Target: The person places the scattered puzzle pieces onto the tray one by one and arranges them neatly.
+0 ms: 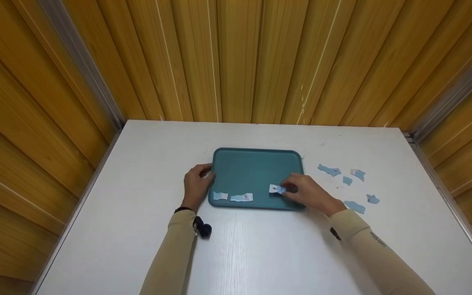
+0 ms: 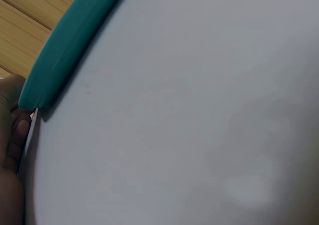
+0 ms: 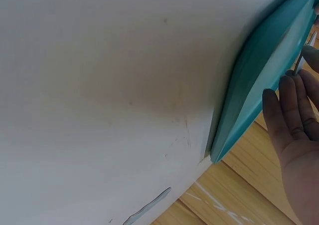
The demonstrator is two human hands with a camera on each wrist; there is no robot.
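A green rectangular tray [image 1: 256,168] lies on the white table. My left hand [image 1: 196,185] holds the tray's left edge, its thumb by the rim. Over the tray's right part, my right hand [image 1: 307,190] pinches a small torn paper piece [image 1: 275,189], pale blue and white with a dark mark. Thumb and fingertips meet on this piece in the right wrist view. Along the tray's near edge, at the left, lie two more torn pieces: a short one [image 1: 220,196] and a longer one [image 1: 242,197]. The left wrist view shows the tray's side [image 2: 65,45] against the fingers.
Right of the tray, several torn blue pieces are scattered on the white table [image 1: 137,192], among them a long one [image 1: 329,170], a small one [image 1: 347,180] and a nearer one [image 1: 355,206]. Wood-patterned walls [image 1: 240,61] stand behind the table and at both sides.
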